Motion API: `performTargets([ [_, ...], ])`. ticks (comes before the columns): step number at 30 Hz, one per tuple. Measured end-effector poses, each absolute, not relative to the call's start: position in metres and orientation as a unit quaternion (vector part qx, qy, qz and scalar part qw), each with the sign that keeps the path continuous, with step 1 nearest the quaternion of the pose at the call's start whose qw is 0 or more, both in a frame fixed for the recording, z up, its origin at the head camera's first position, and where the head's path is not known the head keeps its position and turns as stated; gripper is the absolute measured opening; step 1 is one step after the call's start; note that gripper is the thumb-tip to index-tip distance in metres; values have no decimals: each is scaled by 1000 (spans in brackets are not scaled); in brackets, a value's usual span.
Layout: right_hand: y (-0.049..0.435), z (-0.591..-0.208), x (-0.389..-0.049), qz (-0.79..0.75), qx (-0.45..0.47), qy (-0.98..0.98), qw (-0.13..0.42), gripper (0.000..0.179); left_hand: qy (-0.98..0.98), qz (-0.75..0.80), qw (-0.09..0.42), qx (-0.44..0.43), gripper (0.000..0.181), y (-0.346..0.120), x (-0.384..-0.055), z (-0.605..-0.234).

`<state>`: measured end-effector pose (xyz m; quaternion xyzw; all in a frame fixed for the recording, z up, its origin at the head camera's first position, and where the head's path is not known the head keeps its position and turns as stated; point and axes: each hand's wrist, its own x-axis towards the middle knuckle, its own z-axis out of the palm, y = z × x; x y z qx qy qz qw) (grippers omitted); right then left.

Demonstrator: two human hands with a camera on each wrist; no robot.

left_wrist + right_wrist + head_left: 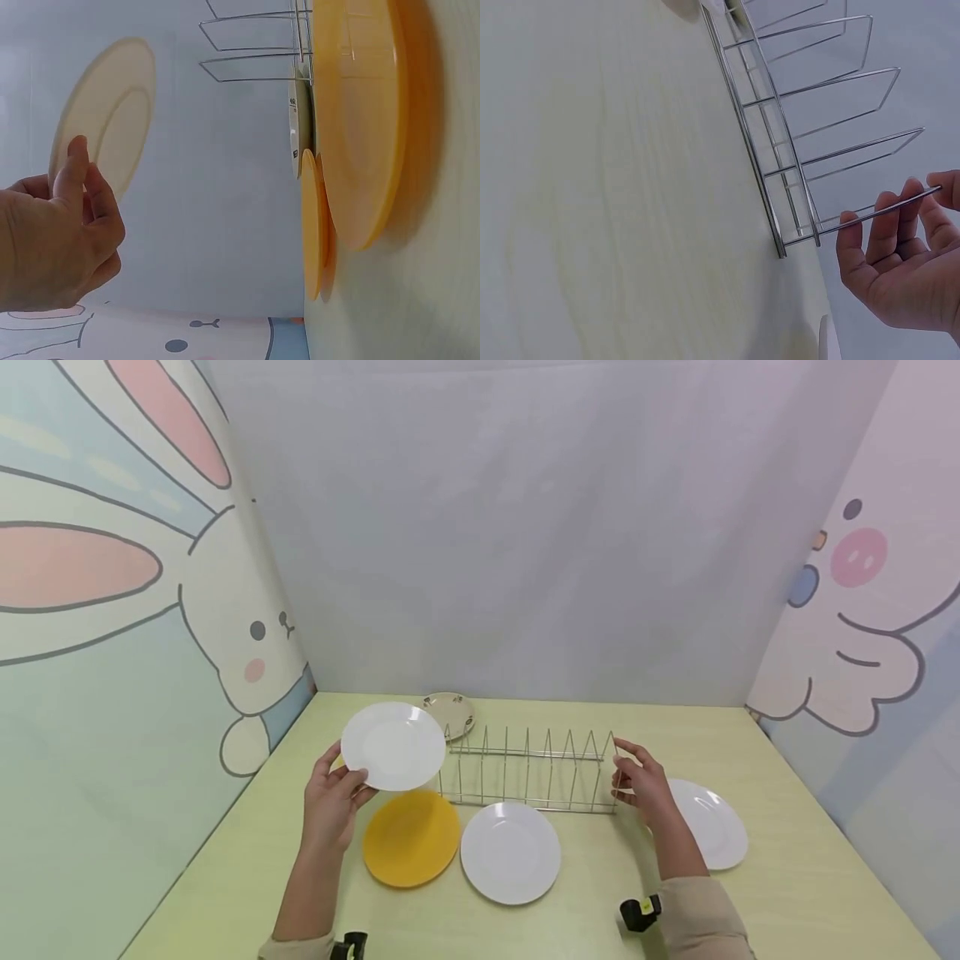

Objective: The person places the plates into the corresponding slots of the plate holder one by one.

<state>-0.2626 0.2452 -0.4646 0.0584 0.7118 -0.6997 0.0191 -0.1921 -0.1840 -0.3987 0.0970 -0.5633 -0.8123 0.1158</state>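
Observation:
My left hand (327, 802) pinches a white plate (393, 745) by its near-left rim, thumb on its upper face. In the left wrist view the plate (112, 112) is raised well above the table and tilted, the fingers of the hand (67, 232) behind the rim. A wire plate rack (525, 753) with upright dividers stands right of this plate, its slots holding no plates. At the rack's right end, my right hand (645, 781) holds the end wire. The right wrist view shows fingers and thumb of that hand (907, 270) curled about this wire.
A yellow plate (411, 839) and a white plate (510, 853) lie in front of the rack. Another white plate (708, 827) lies right of it, partly behind my right forearm. A patterned plate (456, 714) lies behind the rack's left end. More yellow plates (311, 225) appear in the left wrist view.

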Motion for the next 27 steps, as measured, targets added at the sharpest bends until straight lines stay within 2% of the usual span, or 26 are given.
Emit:
performTargets([
  [15,248,-465,-260,-703,59,709,21,48,-543,-820,162,85,64,-155,-213,-397],
  [27,245,-466,-261,-706,57,706,15,46,-569,-793,204,75,57,-123,-232,-408],
])
